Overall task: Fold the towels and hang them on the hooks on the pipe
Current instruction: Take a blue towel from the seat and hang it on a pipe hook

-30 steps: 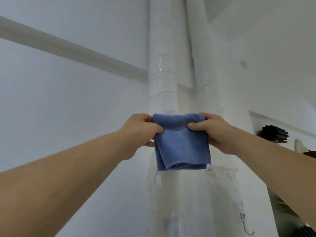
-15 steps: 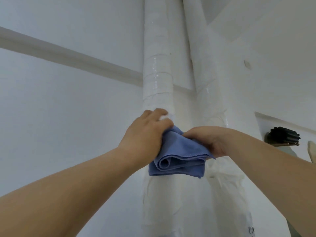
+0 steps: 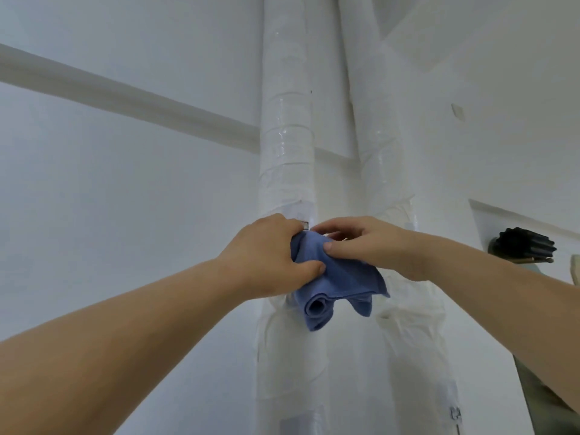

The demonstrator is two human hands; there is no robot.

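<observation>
1. We judge the step in hand to be getting the folded blue towel onto the hook. The hook is a small metal piece that just shows on the pipe, above and between our hands.
2. To do it well, we should lift one top fold to the hook rather than the whole bunch. The layers need pinching together, because the lower end is rolling loose and a corner droops below our right hand.
3. We should loosen our grip only once the cloth bears on the hook. We expect soft cloth caught shallowly to slide off.
4. Our left hand is closed narrow on the towel, with fingers curled over its upper left and the thumb pressed on its front.
5. Our right hand pinches the towel's front with the thumb, and its fingers curl over the top toward the hook. We cannot tell whether they touch the hook.
6. The towel sits between both hands, close against the pipe and just under the hook. As far as we can see, it is not yet hanging by itself.
</observation>
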